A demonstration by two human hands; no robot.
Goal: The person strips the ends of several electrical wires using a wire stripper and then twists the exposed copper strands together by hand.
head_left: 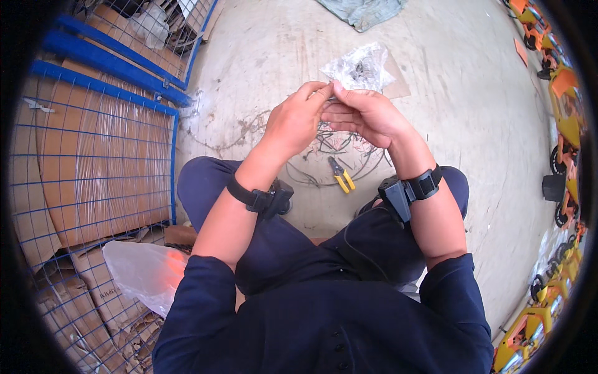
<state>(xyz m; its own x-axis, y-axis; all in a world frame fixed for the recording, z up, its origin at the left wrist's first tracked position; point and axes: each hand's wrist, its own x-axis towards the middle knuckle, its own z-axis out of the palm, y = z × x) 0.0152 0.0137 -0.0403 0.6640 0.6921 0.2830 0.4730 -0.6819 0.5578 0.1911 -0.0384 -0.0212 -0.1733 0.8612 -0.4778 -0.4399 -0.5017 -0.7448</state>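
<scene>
Over the floor in front of me my two hands meet at the fingertips. My left hand (293,123) is closed, its thumb and fingers pinched together beside the right thumb. My right hand (369,116) has its thumb pressed toward the left fingertips, while its other fingers curve below. Whatever lies between them is too small or hidden to make out. Below the hands, dark cable pieces and wire scraps (339,144) lie scattered on the floor. Yellow-handled wire strippers or pliers (342,175) rest among them. Just beyond my hands sits a clear plastic bag (359,70) with small dark parts in it.
A blue wire-mesh cage (175,165) holding cardboard (118,187) stands on the left. Beside my left elbow is a translucent plastic bag (140,274). Yellow and orange wheeled machines (567,112) line the right side. A grey-green cloth (364,11) lies at the far edge.
</scene>
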